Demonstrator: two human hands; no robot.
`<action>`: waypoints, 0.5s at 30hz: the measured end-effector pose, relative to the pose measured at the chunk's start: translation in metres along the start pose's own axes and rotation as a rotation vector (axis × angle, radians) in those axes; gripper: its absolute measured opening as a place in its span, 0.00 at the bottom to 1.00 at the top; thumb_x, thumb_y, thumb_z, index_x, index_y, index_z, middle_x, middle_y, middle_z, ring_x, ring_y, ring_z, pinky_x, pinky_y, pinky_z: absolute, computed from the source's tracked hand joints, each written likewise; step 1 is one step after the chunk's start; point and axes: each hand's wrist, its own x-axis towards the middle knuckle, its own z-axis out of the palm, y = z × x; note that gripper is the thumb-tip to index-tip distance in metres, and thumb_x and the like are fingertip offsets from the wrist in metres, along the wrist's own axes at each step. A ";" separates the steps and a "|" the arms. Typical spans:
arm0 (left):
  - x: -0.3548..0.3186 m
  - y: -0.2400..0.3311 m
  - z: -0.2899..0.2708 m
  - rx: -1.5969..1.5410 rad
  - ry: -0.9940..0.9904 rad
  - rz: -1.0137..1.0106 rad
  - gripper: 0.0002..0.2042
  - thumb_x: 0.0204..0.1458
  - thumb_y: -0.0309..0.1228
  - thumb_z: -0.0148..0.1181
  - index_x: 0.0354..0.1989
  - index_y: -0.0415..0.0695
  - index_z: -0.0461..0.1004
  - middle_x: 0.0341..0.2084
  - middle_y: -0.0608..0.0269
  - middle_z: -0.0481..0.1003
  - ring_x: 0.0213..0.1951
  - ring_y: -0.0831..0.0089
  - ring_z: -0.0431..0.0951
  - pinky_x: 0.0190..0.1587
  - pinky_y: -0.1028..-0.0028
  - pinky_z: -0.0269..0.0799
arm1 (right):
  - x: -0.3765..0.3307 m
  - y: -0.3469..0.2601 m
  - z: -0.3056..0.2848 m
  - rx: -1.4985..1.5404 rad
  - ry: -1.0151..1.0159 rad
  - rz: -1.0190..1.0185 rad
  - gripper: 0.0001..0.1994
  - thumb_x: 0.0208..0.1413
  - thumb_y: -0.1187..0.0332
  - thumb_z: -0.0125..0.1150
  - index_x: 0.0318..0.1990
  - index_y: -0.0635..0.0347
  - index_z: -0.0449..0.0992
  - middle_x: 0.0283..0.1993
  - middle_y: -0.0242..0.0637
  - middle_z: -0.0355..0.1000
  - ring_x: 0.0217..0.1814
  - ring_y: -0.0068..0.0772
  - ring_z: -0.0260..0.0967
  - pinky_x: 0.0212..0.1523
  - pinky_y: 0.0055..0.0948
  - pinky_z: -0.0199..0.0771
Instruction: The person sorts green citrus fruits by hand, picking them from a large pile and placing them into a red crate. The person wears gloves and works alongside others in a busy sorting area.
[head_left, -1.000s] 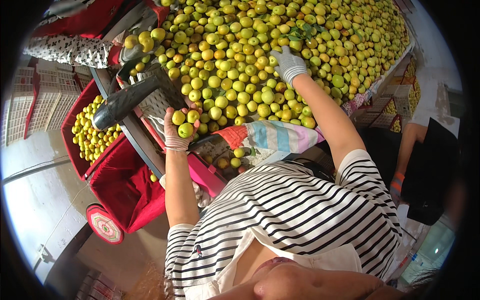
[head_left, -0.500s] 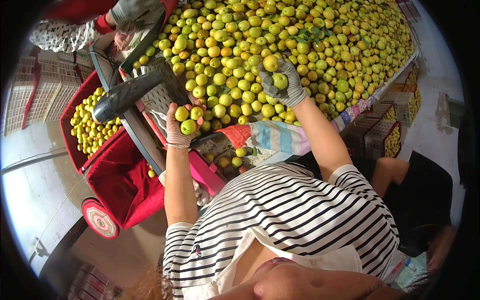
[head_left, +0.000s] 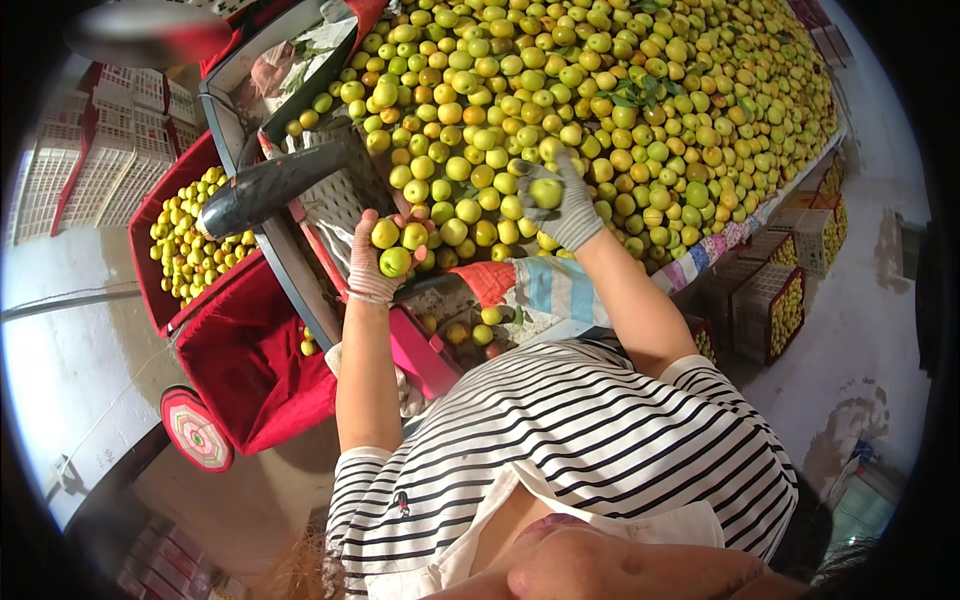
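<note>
My left hand (head_left: 372,270), in a pale glove with bare fingers, is palm up and curled around several small round yellow-green fruits (head_left: 395,262). Close to the sloping pile of fruit (head_left: 640,110), my right hand (head_left: 570,210) wears a grey striped glove. Its fingers are bent around a green fruit (head_left: 546,193). Another fruit shows at its fingertips, but I cannot tell whether it is held. Beside my left hand, a black padded bar (head_left: 270,185) sticks out over the metal frame.
At the left, a red cloth-lined bin (head_left: 165,292) holds fruit, next to a sagging red cloth chute (head_left: 250,350). Stacked white crates (head_left: 130,150) stand beyond. Filled crates (head_left: 770,300) line the floor at the right. A pink box (head_left: 425,355) sits by my left forearm.
My right hand has moved down and slightly left with fruit in it. Another person's gloved hands have left the upper left, where a red-and-white blur shows. The dark-clothed person at right is gone.
</note>
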 end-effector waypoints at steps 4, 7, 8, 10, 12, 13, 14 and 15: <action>-0.002 -0.001 0.006 0.169 -0.040 -0.019 0.25 0.54 0.51 0.55 0.44 0.37 0.72 0.48 0.50 0.72 0.47 0.52 0.74 0.32 0.60 0.81 | 0.012 0.049 0.048 -0.540 -0.146 -0.149 0.21 0.54 0.64 0.58 0.53 0.64 0.68 0.45 0.37 0.71 0.41 0.27 0.72 0.36 0.22 0.80; -0.005 -0.004 0.014 0.273 -0.055 -0.043 0.32 0.54 0.53 0.56 0.59 0.42 0.64 0.49 0.58 0.72 0.43 0.59 0.76 0.32 0.61 0.78 | 0.030 0.085 0.061 -1.231 -0.232 -0.561 0.23 0.52 0.71 0.56 0.58 0.57 0.66 0.53 0.44 0.69 0.52 0.41 0.70 0.54 0.33 0.72; -0.005 -0.005 0.014 0.299 -0.055 -0.023 0.32 0.53 0.53 0.56 0.59 0.41 0.64 0.48 0.58 0.72 0.42 0.62 0.76 0.32 0.62 0.79 | 0.031 0.091 0.065 -1.583 -0.169 -0.740 0.23 0.52 0.71 0.56 0.58 0.55 0.66 0.54 0.47 0.69 0.54 0.46 0.70 0.56 0.35 0.71; -0.003 -0.006 0.020 0.284 -0.133 -0.038 0.32 0.55 0.52 0.54 0.61 0.40 0.62 0.47 0.57 0.73 0.42 0.62 0.77 0.31 0.64 0.80 | 0.029 0.096 0.071 -1.614 -0.113 -0.742 0.23 0.50 0.72 0.59 0.56 0.55 0.68 0.52 0.48 0.69 0.53 0.51 0.68 0.55 0.42 0.69; -0.004 -0.006 0.018 0.304 -0.154 -0.044 0.32 0.55 0.52 0.53 0.61 0.41 0.61 0.47 0.57 0.73 0.42 0.63 0.78 0.31 0.66 0.81 | 0.030 0.088 0.073 -1.730 -0.085 -0.632 0.21 0.52 0.66 0.60 0.54 0.54 0.69 0.51 0.46 0.70 0.50 0.51 0.70 0.53 0.42 0.70; -0.004 -0.006 0.019 0.322 -0.160 -0.049 0.33 0.55 0.52 0.53 0.62 0.41 0.60 0.48 0.57 0.73 0.42 0.63 0.78 0.31 0.66 0.81 | 0.028 0.084 0.076 -1.770 -0.097 -0.611 0.21 0.53 0.64 0.60 0.55 0.53 0.69 0.51 0.46 0.70 0.51 0.50 0.70 0.53 0.41 0.70; -0.006 -0.004 0.019 0.343 -0.165 -0.045 0.33 0.55 0.52 0.53 0.62 0.41 0.60 0.48 0.57 0.73 0.42 0.63 0.78 0.30 0.65 0.81 | 0.026 0.082 0.079 -1.810 -0.118 -0.595 0.21 0.54 0.62 0.59 0.56 0.52 0.68 0.52 0.45 0.71 0.51 0.49 0.70 0.52 0.40 0.71; -0.009 -0.004 0.017 0.324 -0.163 -0.037 0.34 0.56 0.52 0.53 0.65 0.42 0.57 0.50 0.56 0.71 0.43 0.60 0.77 0.30 0.65 0.81 | 0.024 0.080 0.078 -1.805 -0.129 -0.618 0.21 0.55 0.62 0.58 0.57 0.52 0.68 0.52 0.45 0.71 0.51 0.48 0.70 0.52 0.39 0.71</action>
